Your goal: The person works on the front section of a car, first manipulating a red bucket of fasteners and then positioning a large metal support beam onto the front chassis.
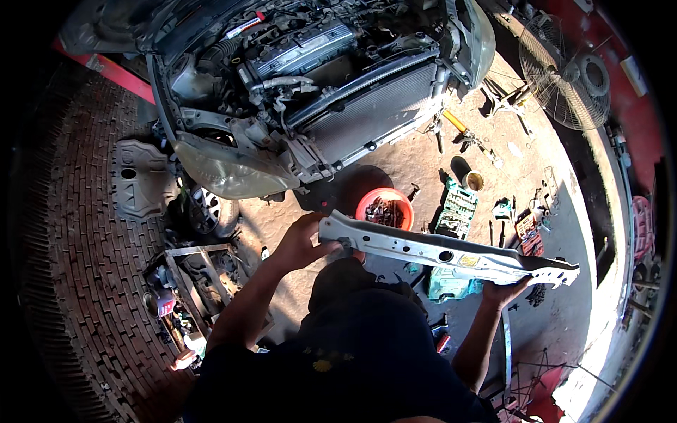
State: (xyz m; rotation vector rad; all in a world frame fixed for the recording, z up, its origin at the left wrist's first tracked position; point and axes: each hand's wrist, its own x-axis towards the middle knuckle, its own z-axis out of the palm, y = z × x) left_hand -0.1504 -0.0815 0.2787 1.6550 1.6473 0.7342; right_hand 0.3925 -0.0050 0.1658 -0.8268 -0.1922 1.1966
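Note:
A long white metal beam [409, 248], pierced with holes and carrying a small yellow label, lies crosswise in front of me at about waist height. My left hand [305, 243] grips its left end, fingers curled around it. My right hand [503, 292] holds it from below near the flared right end. Beyond the beam is a car's front with the hood up, showing the engine [300, 53] and radiator [367, 113]; its bumper is off. A red basin [367, 201] of small parts sits on the ground behind the beam.
Open green toolboxes [458, 202] and loose tools cover ground to the right, near a yellow-handled jack [455, 121]. A standing fan [568, 88] is at upper right. At left are a wheel [211, 218], a metal-framed cart [183, 250] and a grey panel [141, 187] on bricks.

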